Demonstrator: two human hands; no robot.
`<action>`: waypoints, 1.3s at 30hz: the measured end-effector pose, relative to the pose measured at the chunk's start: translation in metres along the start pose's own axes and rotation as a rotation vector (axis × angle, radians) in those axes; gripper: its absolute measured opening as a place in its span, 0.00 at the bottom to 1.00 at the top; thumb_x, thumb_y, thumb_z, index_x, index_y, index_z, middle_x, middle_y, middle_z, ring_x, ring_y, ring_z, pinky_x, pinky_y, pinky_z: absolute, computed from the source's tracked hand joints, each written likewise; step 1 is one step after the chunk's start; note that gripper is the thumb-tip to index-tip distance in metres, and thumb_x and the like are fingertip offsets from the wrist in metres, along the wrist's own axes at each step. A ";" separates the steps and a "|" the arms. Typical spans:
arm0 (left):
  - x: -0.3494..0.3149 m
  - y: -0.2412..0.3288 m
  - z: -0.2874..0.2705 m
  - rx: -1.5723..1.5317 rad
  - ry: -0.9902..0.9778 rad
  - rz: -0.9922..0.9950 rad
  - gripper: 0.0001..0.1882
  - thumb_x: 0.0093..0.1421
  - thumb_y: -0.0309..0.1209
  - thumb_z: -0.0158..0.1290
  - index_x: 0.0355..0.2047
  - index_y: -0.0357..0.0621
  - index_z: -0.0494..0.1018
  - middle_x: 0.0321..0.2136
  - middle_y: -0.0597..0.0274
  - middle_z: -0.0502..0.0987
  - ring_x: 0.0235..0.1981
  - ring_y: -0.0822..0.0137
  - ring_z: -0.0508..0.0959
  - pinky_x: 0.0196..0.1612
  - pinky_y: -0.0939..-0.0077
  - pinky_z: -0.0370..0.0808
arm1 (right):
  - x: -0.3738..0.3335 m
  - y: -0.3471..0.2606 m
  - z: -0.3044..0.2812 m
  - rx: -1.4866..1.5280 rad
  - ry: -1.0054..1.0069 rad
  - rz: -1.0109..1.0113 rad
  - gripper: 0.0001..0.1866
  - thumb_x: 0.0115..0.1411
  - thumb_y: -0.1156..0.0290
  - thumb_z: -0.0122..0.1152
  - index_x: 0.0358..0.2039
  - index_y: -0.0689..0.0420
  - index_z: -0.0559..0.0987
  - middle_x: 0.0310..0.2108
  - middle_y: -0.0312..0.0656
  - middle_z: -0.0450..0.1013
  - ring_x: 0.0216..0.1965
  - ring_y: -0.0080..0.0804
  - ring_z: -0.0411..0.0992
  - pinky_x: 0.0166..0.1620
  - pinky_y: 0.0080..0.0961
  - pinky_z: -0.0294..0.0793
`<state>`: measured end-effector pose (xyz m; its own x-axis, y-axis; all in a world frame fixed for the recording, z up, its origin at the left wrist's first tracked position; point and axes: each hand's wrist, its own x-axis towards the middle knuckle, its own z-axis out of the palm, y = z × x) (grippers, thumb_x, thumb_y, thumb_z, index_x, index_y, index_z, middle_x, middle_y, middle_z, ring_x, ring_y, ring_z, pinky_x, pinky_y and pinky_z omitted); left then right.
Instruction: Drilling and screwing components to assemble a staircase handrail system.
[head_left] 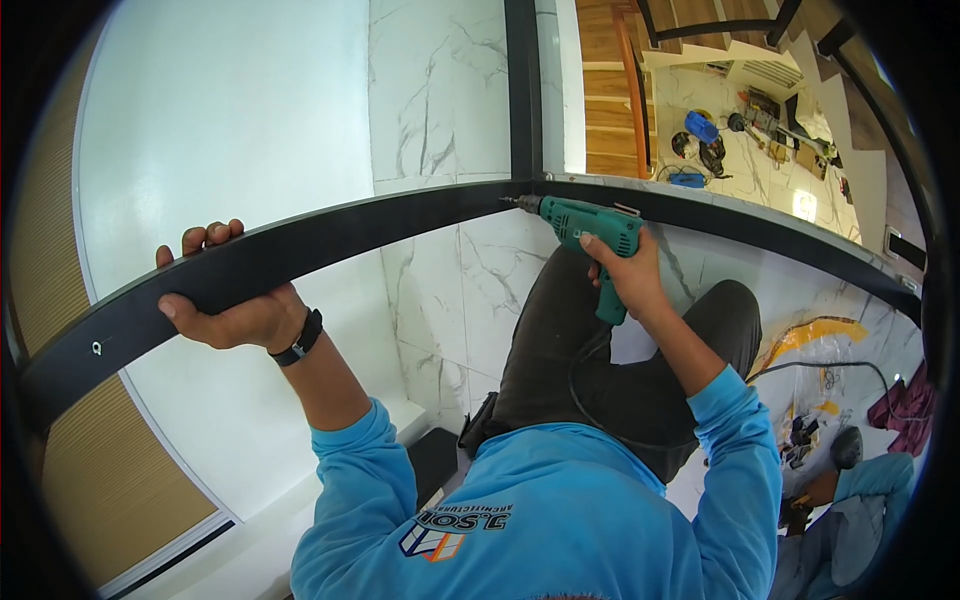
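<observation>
The left hand [235, 310] grips the black rail [330, 245], clenched around it; the right hand [625, 270] grasps a green drill [590, 230], bit touching the rail.

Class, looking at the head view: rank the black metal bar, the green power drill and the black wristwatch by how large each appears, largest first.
1. black metal bar: spans nearly the whole picture, gripped by the left hand.
2. green power drill: held in the right hand, bit against the bar.
3. black wristwatch: plainly the smallest.

All sit at similar nearness, so the order looks safe.
</observation>
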<state>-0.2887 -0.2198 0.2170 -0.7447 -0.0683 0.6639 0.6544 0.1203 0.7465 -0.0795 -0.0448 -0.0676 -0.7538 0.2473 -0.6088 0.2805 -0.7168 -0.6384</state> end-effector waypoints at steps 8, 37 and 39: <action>0.000 -0.001 -0.003 0.036 -0.019 -0.010 0.35 0.55 0.61 0.51 0.51 0.47 0.68 0.32 0.56 0.78 0.30 0.63 0.81 0.36 0.66 0.82 | -0.001 0.007 0.013 -0.015 -0.003 -0.019 0.25 0.55 0.66 0.74 0.45 0.60 0.70 0.30 0.40 0.75 0.21 0.23 0.73 0.21 0.21 0.74; 0.011 -0.008 -0.011 0.041 -0.041 0.006 0.38 0.52 0.62 0.51 0.54 0.48 0.65 0.31 0.57 0.77 0.29 0.64 0.80 0.34 0.68 0.83 | 0.112 -0.030 -0.033 -0.172 -0.355 0.254 0.28 0.57 0.52 0.69 0.45 0.64 0.74 0.29 0.43 0.76 0.21 0.20 0.72 0.21 0.19 0.75; 0.010 -0.008 -0.010 0.034 -0.034 0.012 0.38 0.52 0.62 0.51 0.54 0.48 0.65 0.31 0.57 0.77 0.28 0.64 0.80 0.34 0.68 0.83 | 0.130 -0.056 -0.029 -0.272 -0.419 0.267 0.27 0.56 0.51 0.70 0.42 0.62 0.77 0.28 0.41 0.76 0.20 0.20 0.71 0.22 0.19 0.75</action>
<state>-0.3002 -0.2313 0.2186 -0.7411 -0.0334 0.6706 0.6590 0.1548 0.7360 -0.1765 0.0461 -0.1247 -0.7916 -0.2395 -0.5621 0.5951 -0.5110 -0.6203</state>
